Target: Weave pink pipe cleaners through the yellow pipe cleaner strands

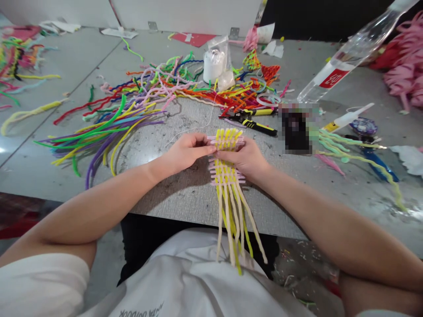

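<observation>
A strip of woven pipe cleaners point(227, 172), yellow, cream and pale pink, is held up just above the table's near edge. Its long cream and yellow ends hang down in front of my shirt. My left hand point(189, 152) pinches its left edge near the top, thumb pointing right. From the other side my right hand point(246, 159) grips the strip, with its thumb lying across the front. The two thumbs nearly meet over the weave. Behind the strip, the fingers of my right hand are mostly hidden.
Loose coloured pipe cleaners point(99, 132) lie to the left, with more heaped behind. Yellow-and-black pliers point(257, 122) rest beyond my right hand. A white thread spool point(213, 66) stands at the back. On the right are a clear bottle point(333, 75) and a glue-like tube point(346, 118).
</observation>
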